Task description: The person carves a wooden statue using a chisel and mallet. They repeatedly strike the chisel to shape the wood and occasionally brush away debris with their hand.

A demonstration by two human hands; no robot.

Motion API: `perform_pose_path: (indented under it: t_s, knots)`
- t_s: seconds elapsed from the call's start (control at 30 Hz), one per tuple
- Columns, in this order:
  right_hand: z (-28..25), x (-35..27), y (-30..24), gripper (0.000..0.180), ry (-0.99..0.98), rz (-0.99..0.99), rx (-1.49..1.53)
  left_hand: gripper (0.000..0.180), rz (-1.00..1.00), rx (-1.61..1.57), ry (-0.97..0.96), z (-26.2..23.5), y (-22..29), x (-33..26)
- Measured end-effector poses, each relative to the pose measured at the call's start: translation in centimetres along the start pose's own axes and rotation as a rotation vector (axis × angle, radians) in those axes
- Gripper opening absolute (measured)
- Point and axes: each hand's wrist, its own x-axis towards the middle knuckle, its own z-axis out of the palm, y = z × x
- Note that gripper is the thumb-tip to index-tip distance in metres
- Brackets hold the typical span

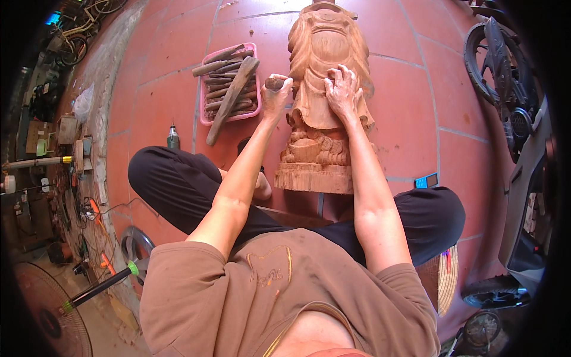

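Observation:
A large carved wooden statue (327, 53) lies on its back in front of me, its rough base (315, 178) toward my legs. My left hand (276, 101) is closed at the statue's left edge around a tool with a dark, round wooden handle (274, 83). The handle's end faces up, and the tool's other end is hidden. My right hand (343, 92) rests on the statue's robe, fingers bent and apart, with nothing visible in them. Left of my left hand, a pink plastic basket (204, 104) holds several wooden-handled tools, a long wooden bar (233, 100) lying across them.
A green bottle-like object (173, 140) stands near my left knee. By my right knee lies a small blue phone (426, 181). A motorbike (529, 196) stands at the right; a fan (53, 315) is at the lower left. Cables and clutter line the left wall.

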Motion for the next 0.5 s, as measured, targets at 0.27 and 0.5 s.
perform_pose_path:
  t_s: [0.27,0.5]
  knots:
    - [0.1,-0.1,-0.5,0.030,-0.014,0.000,0.005,0.011,0.271,0.331,-0.039,0.7,-0.1,0.5]
    - [0.0,-0.1,-0.1,0.032,-0.021,0.019,-0.021,0.007,0.101,0.243,-0.187,-1.2,1.0,-0.8]
